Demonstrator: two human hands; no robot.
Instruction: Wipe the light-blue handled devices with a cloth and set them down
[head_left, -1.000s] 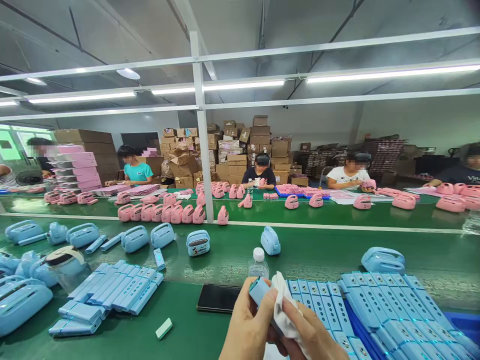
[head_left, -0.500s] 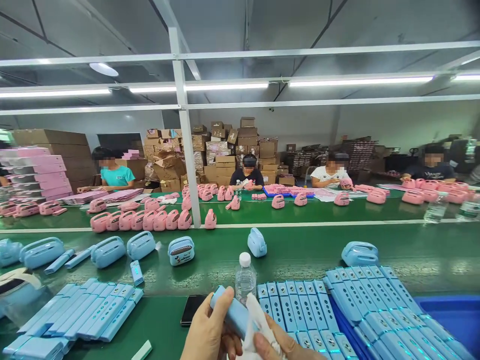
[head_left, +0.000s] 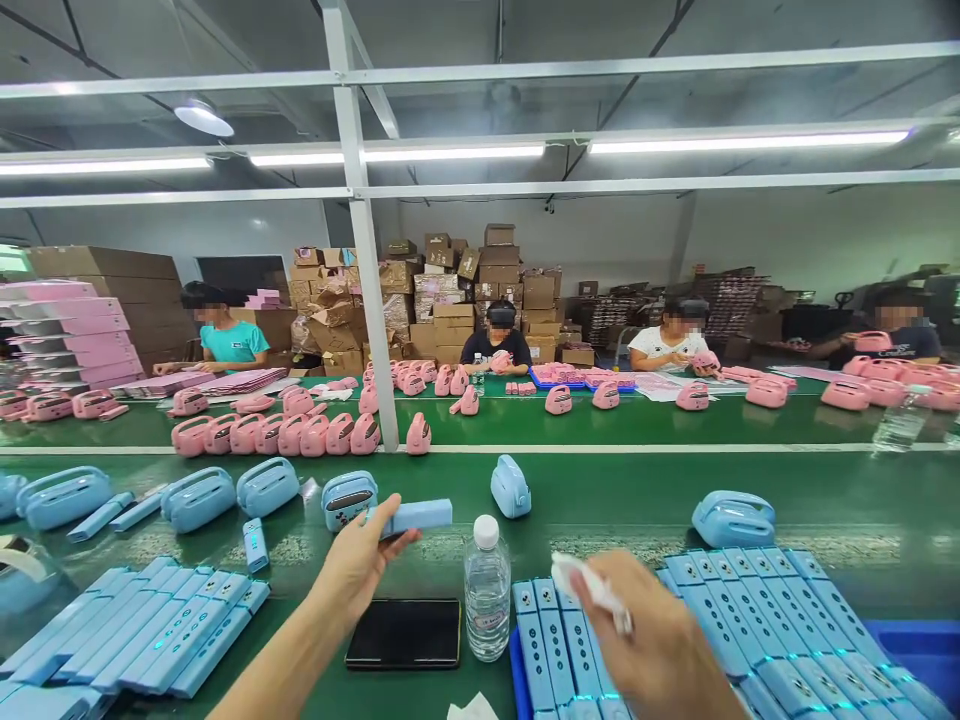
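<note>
My left hand (head_left: pixel 364 562) is stretched forward over the green bench, its thumb and fingers closed on one end of a light-blue rectangular bar (head_left: pixel 421 514). The bar lies level in front of a blue handled case (head_left: pixel 348 498) with a dark panel. At the right, a crumpled white tissue (head_left: pixel 600 592) is pinched in my right hand (head_left: pixel 649 625), which is slightly blurred. That hand is above rows of blue bars with round buttons (head_left: pixel 551 640). Between my arms stand a clear water bottle (head_left: pixel 487 600) and a flat black phone (head_left: pixel 405 634).
More blue bars (head_left: pixel 157 630) lie stacked at the left. Others (head_left: pixel 795 620) fill the right, beside a blue tray (head_left: pixel 915 650). Another white tissue (head_left: pixel 472 708) is at the bottom edge. Across the bench, several people work among pink cases (head_left: pixel 289 434). A white post (head_left: pixel 367 300) rises there.
My hands have moved apart. The left has carried the blue bar forward and left; the right has drawn away to the right with the tissue, uncovering the phone.
</note>
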